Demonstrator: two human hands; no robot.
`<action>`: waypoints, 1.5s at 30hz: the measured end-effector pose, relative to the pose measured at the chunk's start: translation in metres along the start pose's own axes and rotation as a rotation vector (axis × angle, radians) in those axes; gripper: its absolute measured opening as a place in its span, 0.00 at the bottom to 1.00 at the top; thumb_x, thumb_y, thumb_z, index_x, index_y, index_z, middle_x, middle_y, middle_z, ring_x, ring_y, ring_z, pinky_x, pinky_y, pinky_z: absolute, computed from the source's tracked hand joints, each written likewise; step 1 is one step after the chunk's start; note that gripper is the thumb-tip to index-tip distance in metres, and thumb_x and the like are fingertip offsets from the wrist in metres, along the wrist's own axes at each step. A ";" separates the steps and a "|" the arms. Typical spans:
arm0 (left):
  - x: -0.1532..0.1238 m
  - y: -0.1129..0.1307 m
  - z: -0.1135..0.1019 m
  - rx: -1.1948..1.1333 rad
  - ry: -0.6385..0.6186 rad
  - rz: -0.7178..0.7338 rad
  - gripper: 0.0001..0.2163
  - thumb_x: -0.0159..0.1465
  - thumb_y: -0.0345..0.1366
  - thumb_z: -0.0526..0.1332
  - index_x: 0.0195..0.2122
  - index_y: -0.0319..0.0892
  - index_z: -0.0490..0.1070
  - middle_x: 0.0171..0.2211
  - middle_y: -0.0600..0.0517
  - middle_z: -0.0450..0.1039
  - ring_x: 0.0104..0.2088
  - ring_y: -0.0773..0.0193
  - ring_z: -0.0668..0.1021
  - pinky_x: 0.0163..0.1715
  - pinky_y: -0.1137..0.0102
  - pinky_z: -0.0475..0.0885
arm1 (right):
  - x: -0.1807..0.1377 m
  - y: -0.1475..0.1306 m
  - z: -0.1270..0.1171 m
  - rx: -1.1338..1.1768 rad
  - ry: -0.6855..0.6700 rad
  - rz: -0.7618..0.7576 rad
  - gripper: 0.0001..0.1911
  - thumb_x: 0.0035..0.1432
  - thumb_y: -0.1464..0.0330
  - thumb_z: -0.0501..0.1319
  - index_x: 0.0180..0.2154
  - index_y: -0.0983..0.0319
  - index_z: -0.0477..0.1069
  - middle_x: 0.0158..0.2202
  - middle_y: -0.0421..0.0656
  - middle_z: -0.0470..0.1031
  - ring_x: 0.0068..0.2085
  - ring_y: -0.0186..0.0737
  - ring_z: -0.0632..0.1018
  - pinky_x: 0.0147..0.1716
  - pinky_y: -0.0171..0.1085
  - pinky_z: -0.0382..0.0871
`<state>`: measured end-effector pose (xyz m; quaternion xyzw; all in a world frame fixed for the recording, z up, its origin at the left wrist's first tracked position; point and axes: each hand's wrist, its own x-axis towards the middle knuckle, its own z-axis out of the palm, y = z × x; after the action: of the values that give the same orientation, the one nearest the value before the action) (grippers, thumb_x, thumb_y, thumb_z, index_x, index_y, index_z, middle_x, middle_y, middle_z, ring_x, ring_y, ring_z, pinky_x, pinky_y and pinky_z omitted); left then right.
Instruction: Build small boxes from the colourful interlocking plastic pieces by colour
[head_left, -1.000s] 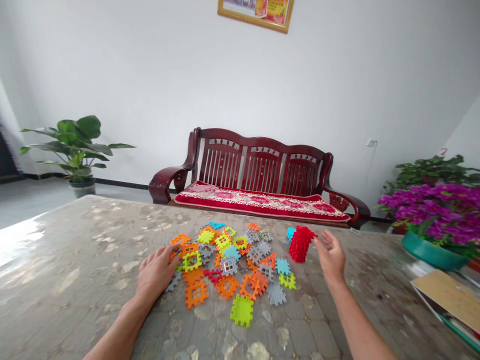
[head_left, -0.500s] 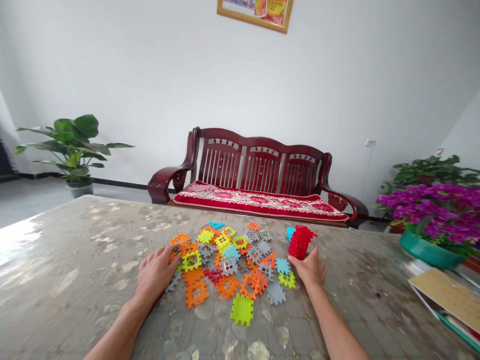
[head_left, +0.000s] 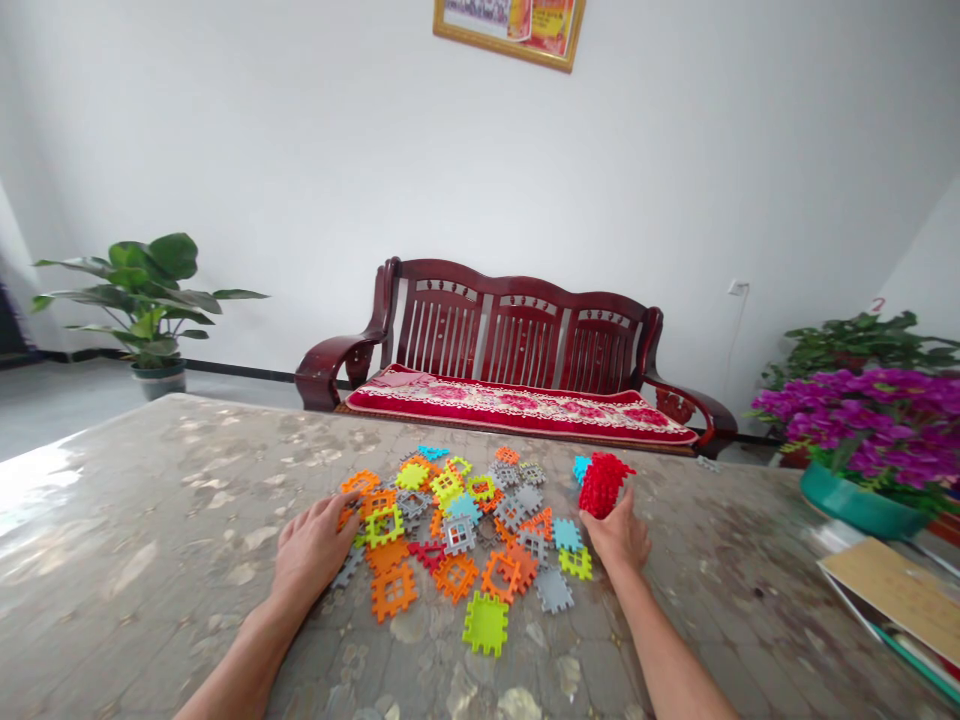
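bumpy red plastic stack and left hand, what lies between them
In the head view, notched plastic tiles, mainly orange, lime, grey and blue, lie scattered between the left hand and the red stack.

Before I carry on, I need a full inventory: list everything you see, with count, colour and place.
Pieces: many, overlapping, exact count unclear; orange, grey, lime, blue, red; table centre
Stack: 1, red, right of the pieces
Blue piece: at least 1, blue, behind the stack
Table: 1, grey-brown patterned, foreground
Bench: 1, dark red, beyond the table
Cushion: 1, red and white, bench seat
Frame: 1, gold, wall top
Wall: white, background
Outlet: 1, white, wall right
Plant: 1, green, far left
Flowers: 1 bunch, purple, teal pot, right
Greenery: green, behind the flowers
Folder: 1, tan, table right
Left hand: 1, bare, pieces' left edge
Right hand: 1, bare, against the stack
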<state>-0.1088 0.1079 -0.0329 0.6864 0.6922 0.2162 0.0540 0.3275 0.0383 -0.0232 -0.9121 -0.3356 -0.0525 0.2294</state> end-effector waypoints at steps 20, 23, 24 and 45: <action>0.002 -0.003 0.003 0.002 -0.006 0.000 0.20 0.66 0.45 0.48 0.55 0.50 0.70 0.56 0.48 0.72 0.56 0.52 0.71 0.57 0.56 0.60 | 0.034 0.040 -0.001 -0.010 0.076 0.071 0.48 0.48 0.50 0.61 0.64 0.66 0.51 0.48 0.58 0.76 0.49 0.64 0.76 0.45 0.53 0.69; 0.002 -0.003 0.002 0.005 -0.017 0.000 0.20 0.66 0.44 0.48 0.55 0.50 0.70 0.56 0.48 0.72 0.56 0.52 0.71 0.57 0.56 0.60 | 0.042 0.047 0.000 -0.017 0.090 0.087 0.46 0.48 0.51 0.61 0.63 0.66 0.53 0.48 0.58 0.76 0.50 0.63 0.76 0.46 0.52 0.69; 0.002 -0.003 0.001 0.007 -0.020 0.001 0.20 0.66 0.44 0.48 0.55 0.50 0.70 0.56 0.48 0.72 0.56 0.52 0.71 0.57 0.56 0.60 | 0.045 0.049 0.000 -0.019 0.090 0.094 0.46 0.48 0.51 0.61 0.63 0.66 0.53 0.48 0.58 0.76 0.50 0.63 0.76 0.46 0.52 0.69; 0.006 -0.011 0.007 0.048 -0.002 0.016 0.20 0.65 0.45 0.47 0.55 0.51 0.70 0.55 0.49 0.73 0.56 0.52 0.73 0.56 0.58 0.63 | 0.098 0.063 0.020 0.027 0.089 0.172 0.40 0.47 0.50 0.62 0.57 0.64 0.61 0.48 0.59 0.75 0.51 0.62 0.74 0.48 0.54 0.67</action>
<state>-0.1163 0.1152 -0.0419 0.6934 0.6915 0.1991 0.0363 0.4421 0.0630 -0.0409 -0.9312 -0.2463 -0.0688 0.2598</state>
